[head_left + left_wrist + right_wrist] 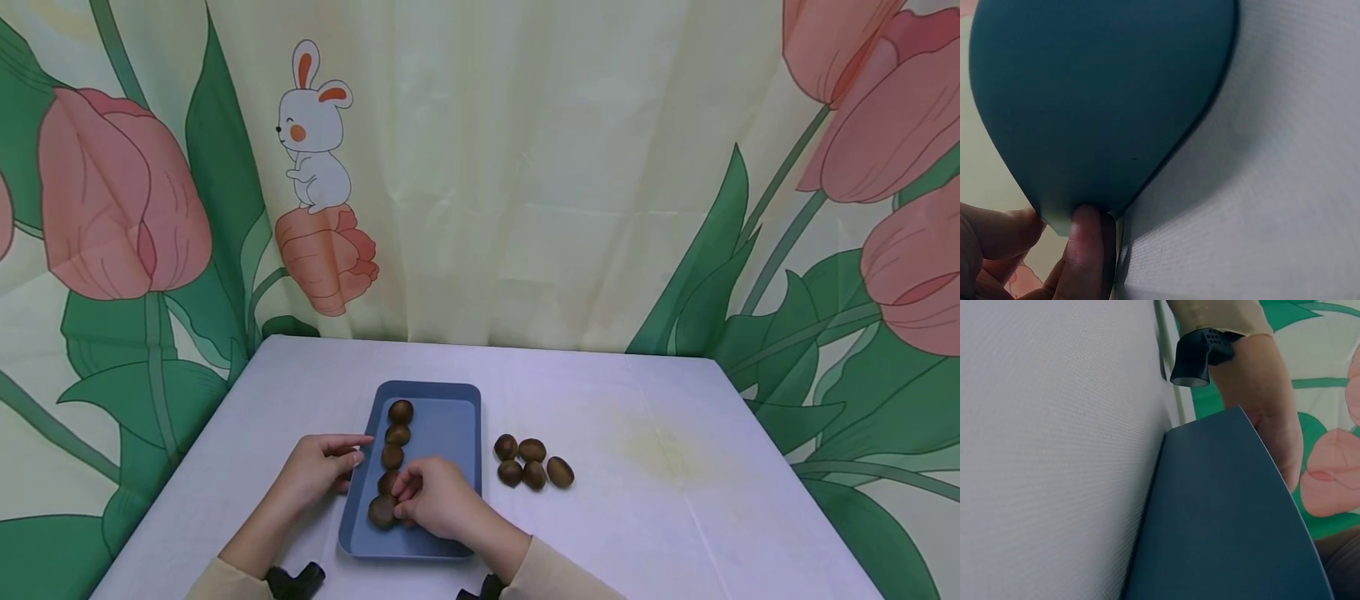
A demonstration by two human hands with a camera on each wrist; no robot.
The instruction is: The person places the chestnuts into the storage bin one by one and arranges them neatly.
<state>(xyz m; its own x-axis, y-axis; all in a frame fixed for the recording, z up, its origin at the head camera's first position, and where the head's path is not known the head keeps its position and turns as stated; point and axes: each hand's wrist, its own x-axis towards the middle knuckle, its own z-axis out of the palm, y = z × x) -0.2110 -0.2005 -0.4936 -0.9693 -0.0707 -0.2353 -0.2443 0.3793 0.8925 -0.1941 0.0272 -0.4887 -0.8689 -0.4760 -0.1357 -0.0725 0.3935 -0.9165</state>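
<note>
"When working down from the largest, start where?"

"With the curtain (pixel 525 167): soft folds of cream cloth, printed with rounded pink tulips (pixel 123 196), long pointed green leaves (pixel 225 150) and a white rabbit (pixel 313 125) atop a carrot (pixel 311 258). Next, the counter (pixel 675 517), covered in white fabric, finely woven in both wrist views, faintly yellowed toward the right."

"And on top?"

"A blue tray (pixel 450 417): smooth, matte, rectangular, with rounded corners and raised walls. Lying flat, long sides running away from the person."

"Sleeves (pixel 558 575)?"

"Plain beige, stopping short of the wrists."

"Left hand (pixel 318 467)?"

"At the tray's left edge. Fingers parted, index fairly straight at the rim; in the left wrist view, one fingertip against the smooth outer wall."

"Right hand (pixel 442 496)?"

"Above the tray's near half, fingers bent and drawn narrow, tips right at the lower chestnuts (pixel 382 512). Pinching one or merely touching? Cannot tell from these views."

"Anything at the wrists?"

"Black wrist cameras (pixel 296 582), hard-edged and chunky."

"Smallest last, then. Describe the chestnuts."

"Brown, rounded, lightly glossy, a little uneven in outline. Five plainly showing in a line along the tray's left side, touching or nearly so, plus a brown sliver (pixel 408 523) under the right hand, too covered to name. Five more, the loose chestnuts (pixel 510 473), on the counter just right of the tray: four bunched two by two, one plump oval tilted at the right end."
</note>
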